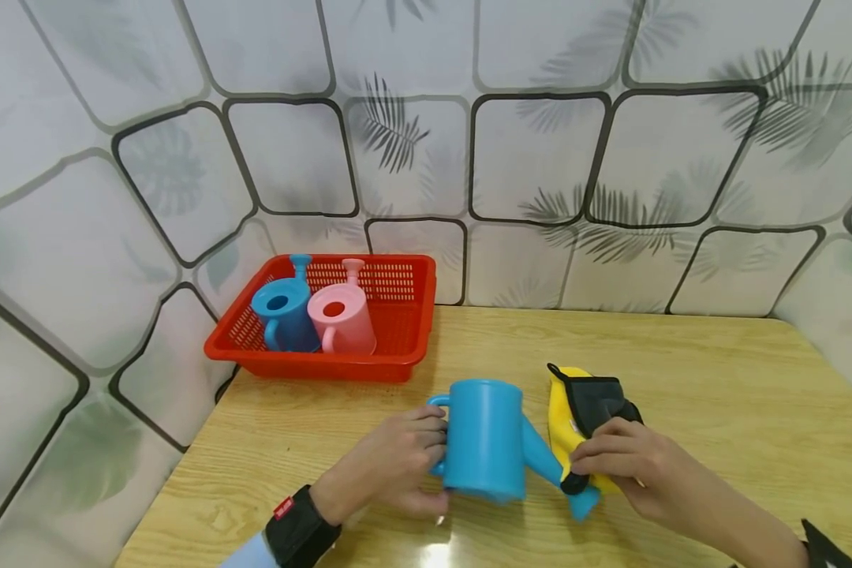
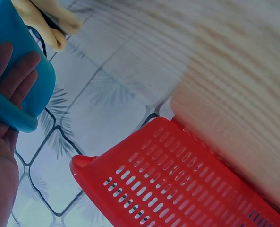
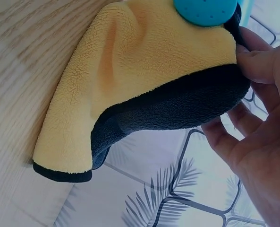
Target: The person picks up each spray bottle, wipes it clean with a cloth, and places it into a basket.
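In the head view a blue watering can (image 1: 484, 442) is tilted, its spout slanting down to the right. My left hand (image 1: 397, 457) holds it by the handle; in the left wrist view the fingers pass through the handle and lie against the blue can (image 2: 41, 85). My right hand (image 1: 635, 465) pinches a yellow and black cloth (image 1: 562, 414) near the end of the spout. In the right wrist view thumb and fingers grip the edge of the fleecy cloth (image 3: 130, 56), which hangs beside the spout's perforated round head (image 3: 206, 10).
At the back left of the wooden table (image 1: 717, 410) stands a red plastic basket (image 1: 405, 367). Inside it, on the left, are another blue watering can (image 1: 294, 319) and a pink watering can (image 1: 348, 327). A patterned wall (image 1: 412, 173) runs behind the table.
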The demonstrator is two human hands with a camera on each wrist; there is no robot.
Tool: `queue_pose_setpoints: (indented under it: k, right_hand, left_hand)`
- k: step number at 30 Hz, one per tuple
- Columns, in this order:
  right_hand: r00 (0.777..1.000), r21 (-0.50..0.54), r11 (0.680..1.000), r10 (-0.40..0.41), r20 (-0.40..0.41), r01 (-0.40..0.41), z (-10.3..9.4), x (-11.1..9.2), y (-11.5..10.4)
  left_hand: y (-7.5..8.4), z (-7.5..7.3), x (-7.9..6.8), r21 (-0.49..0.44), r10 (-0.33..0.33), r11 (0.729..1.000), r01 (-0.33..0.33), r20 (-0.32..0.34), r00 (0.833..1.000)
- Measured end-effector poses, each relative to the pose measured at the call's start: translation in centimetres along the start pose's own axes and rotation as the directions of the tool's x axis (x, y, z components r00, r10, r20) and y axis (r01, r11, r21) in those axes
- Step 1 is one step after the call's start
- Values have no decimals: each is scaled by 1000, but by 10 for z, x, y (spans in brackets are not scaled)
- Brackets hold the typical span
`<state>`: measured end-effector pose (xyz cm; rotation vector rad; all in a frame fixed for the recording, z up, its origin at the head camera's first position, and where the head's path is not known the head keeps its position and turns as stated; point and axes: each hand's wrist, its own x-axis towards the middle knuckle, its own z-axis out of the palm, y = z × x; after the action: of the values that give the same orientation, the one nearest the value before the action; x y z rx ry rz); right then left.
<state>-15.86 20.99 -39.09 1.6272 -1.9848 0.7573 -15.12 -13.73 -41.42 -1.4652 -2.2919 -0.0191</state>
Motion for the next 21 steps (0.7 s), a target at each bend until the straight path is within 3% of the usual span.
queue_pose_setpoints:
  k: [21]
  right_hand:
    - [1000,-43,999,-10,4,10,1,-2,-7]
  left_hand:
    - [1,-4,-3,8,-12,1000,12,24,1000]
